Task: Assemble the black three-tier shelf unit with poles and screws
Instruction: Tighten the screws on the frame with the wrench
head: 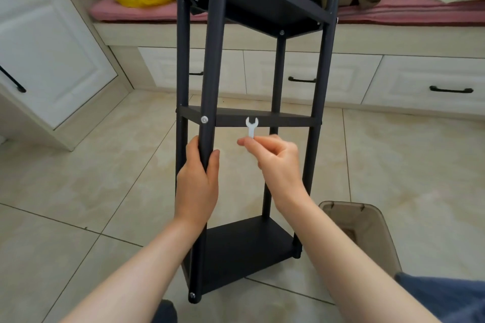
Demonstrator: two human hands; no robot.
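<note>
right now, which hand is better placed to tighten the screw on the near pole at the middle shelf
Likely the right hand: it pinches the white wrench just right of that screw, by the middle shelf's front edge. The left hand grips the near pole below the screw, steadying it.

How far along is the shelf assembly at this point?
Done: the shelf unit stands on the floor with three tiers on four poles; a screw sits in the front pole at the middle tier. In hand: the left hand grips that pole, the right hand pinches a white wrench. Left: likely final tightening; looseness cannot be judged.
</note>
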